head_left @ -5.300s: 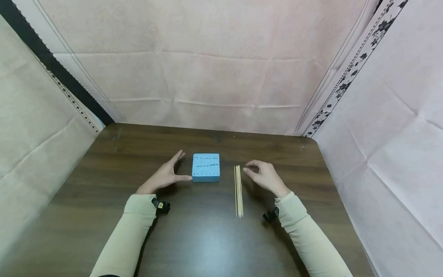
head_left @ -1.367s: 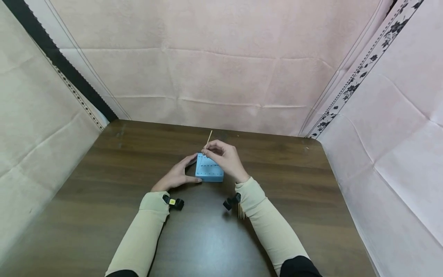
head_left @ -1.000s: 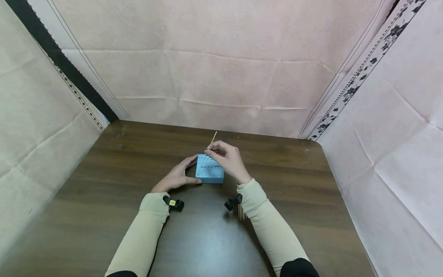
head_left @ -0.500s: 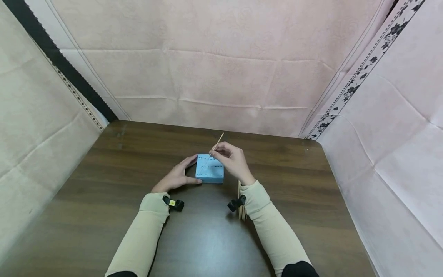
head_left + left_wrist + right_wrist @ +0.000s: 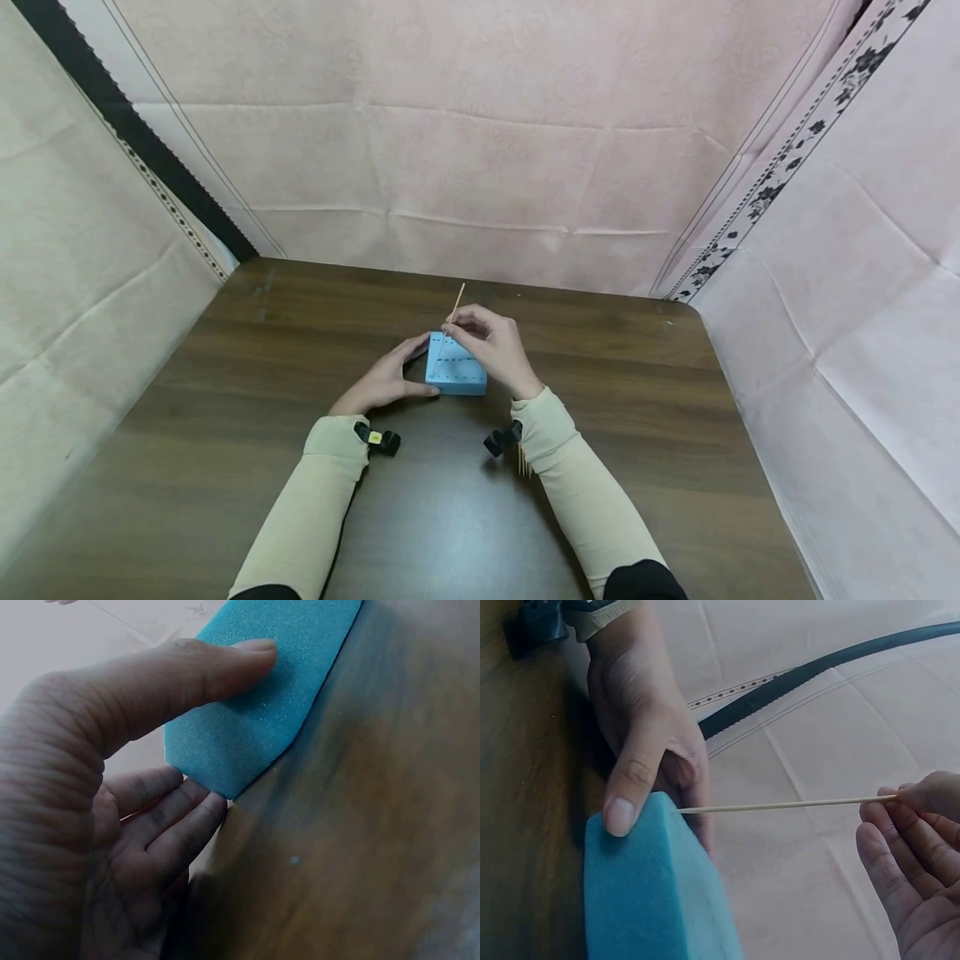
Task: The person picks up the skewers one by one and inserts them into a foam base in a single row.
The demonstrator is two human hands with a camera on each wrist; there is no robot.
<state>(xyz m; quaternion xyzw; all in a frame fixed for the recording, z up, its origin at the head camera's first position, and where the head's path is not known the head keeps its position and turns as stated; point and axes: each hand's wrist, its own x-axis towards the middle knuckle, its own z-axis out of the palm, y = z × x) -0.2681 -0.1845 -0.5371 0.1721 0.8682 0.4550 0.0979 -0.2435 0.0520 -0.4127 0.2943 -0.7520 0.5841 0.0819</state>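
A blue foam block (image 5: 456, 383) with rows of dark marks on top sits on the table. My left hand (image 5: 386, 381) holds it at its left end, the thumb on the front face and the fingers round the far side. Between right thumb and fingertips, my right hand (image 5: 487, 340) pinches a thin wooden skewer (image 5: 787, 805). The skewer's lower tip meets the top of the block near the left front corner, close to my left thumb (image 5: 622, 814). In the head view its upper end leans slightly right.
Several more skewers (image 5: 524, 463) lie on the brown wooden table (image 5: 442, 500), mostly hidden under the right forearm. Pale cloth hangs (image 5: 450, 167) stand behind the table and on both sides. A small dark camera (image 5: 503, 437) is strapped to the right wrist.
Earlier my right hand was beside the skewers; now it holds one over the block. Over the last half second it moved left, bringing the skewer more upright. My left hand took hold of the block.
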